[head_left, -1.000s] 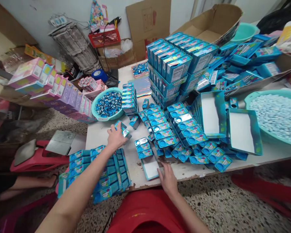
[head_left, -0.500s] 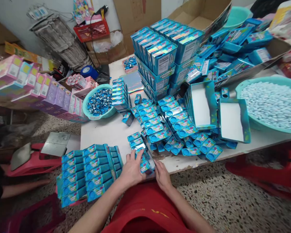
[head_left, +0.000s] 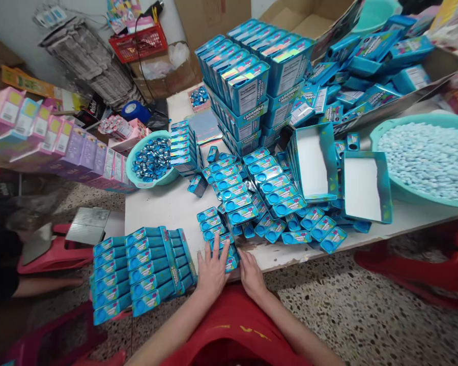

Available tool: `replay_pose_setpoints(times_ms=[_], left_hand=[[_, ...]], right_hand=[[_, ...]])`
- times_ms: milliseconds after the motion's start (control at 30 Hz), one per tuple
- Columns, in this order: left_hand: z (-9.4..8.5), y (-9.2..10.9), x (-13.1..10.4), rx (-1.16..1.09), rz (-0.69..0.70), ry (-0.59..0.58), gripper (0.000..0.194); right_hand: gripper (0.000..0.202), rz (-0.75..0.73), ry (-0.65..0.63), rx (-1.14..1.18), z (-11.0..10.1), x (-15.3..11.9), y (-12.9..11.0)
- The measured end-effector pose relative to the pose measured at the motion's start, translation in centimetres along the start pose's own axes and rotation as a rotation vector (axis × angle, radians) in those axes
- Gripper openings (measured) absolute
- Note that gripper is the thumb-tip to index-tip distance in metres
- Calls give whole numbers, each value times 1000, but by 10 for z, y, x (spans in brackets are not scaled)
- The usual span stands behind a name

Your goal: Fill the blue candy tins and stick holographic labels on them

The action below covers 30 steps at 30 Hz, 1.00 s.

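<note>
At the table's front edge, a short row of small blue candy boxes [head_left: 209, 222] stands with the round-windowed tops facing up. My left hand [head_left: 212, 272] lies over the near end of this row, its fingers spread across the tops and partly covering them. Against the row's right side rests my right hand [head_left: 253, 276], with its fingers stretched forward and nothing visible in them. Just beyond, more blue boxes [head_left: 241, 215] stand in two longer rows. Others lie loose [head_left: 334, 239] to the right.
Packed display cartons [head_left: 248, 124] are stacked at the back; more stand at left [head_left: 145, 303]. Trays [head_left: 367, 189] lie right of the rows. One basin [head_left: 152, 184] holds shiny blue pieces, another [head_left: 423, 199] pale candies. A person's arm [head_left: 48, 287] shows at far left.
My left hand has loosened from a bent-finger hold on the near boxes to spread fingers over them. My right hand stays by the row's side, its fingers straighter. The view has shifted slightly.
</note>
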<state>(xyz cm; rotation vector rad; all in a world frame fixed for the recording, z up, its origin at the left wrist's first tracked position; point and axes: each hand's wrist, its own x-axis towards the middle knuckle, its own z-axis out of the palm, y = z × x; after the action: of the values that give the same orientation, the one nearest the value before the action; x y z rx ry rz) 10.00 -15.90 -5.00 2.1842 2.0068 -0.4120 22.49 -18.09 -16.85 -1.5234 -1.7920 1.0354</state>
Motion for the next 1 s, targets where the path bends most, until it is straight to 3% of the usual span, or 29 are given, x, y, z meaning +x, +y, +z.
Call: replay_pose_setpoints(times_ms=[133, 267, 333, 500, 667, 833, 1000], left_hand=[[-5, -11, -3, -131, -32, -15, 81], [-16, -30, 7, -447, -120, 229, 67], [-13, -34, 15, -499, -124, 282, 67], [9, -37, 25, -514, 11, 32, 72], [18, -40, 20, -818, -303, 278, 66], [28, -31, 25, -1118, -296, 188, 68], [34, -27, 31, -1527, -494, 296, 76]], right_hand=[[43, 79, -20, 61, -15, 4, -9], [55, 52, -45, 141, -25, 12, -25], [63, 14, -76, 173, -23, 16, -32], [62, 85, -186, 229, -15, 23, -39], [65, 184, -220, 299, -17, 30, -39], [64, 186, -230, 358, -11, 39, -43], [64, 234, -181, 383, -6, 42, -42]])
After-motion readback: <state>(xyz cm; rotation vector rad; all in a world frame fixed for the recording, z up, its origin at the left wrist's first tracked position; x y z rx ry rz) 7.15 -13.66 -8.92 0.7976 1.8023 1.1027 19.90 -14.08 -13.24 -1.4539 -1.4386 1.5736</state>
